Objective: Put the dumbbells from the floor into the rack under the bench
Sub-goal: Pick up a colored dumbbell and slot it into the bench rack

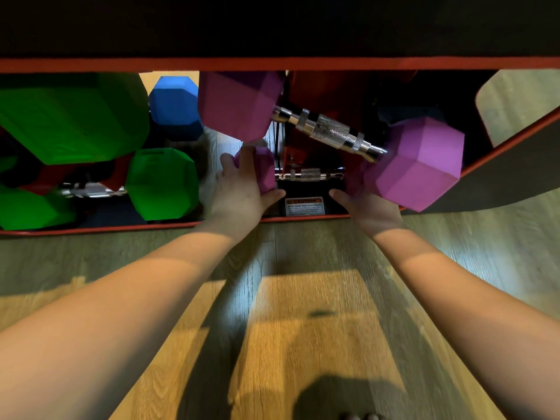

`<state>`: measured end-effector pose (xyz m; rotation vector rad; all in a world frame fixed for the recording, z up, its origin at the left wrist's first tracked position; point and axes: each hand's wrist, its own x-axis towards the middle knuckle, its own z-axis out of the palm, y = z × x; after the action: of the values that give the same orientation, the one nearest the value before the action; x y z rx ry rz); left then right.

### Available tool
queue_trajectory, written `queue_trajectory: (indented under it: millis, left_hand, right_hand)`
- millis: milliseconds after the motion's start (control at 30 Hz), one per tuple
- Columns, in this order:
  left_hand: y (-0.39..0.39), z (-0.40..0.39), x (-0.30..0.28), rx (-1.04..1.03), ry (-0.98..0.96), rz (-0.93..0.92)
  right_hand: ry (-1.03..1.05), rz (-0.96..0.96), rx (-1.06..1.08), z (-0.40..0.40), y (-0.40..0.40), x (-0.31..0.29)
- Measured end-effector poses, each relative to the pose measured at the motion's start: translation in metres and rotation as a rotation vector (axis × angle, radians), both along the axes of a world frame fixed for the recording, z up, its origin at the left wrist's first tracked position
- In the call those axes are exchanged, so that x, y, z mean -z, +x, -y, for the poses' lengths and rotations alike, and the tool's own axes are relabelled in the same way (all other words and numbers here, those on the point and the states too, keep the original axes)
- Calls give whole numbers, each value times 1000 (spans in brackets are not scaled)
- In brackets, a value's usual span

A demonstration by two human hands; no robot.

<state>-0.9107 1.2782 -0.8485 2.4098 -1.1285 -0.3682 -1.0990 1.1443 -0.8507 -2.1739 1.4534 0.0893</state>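
Note:
Two purple hex dumbbells sit in the red rack under the bench. The upper purple dumbbell lies tilted, its chrome handle running down to the right. Below it lies the lower purple dumbbell, level, with its ends in my hands. My left hand wraps its left head. My right hand holds its right head, which is mostly hidden behind the upper dumbbell's big end.
Green dumbbells fill the rack's left part, with a blue dumbbell behind them. A caution label sits on the rack's lower bar. The black bench top overhangs everything. Wooden floor lies under my arms.

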Motion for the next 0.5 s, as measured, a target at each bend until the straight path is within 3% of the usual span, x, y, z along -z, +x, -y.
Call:
queue_trajectory:
  millis: [167,333,500]
  left_hand:
    - [9,0,-4,2,51,-124]
    - [20,-13,-14,10,-136,-305]
    - [27,-19,-39,-46,-364,-346]
  right_hand:
    - [74,21,-16,5,-2,-6]
    - [76,-100,152,-1,-6,-7]
    - [-20,237,373,-23,-24,-27]
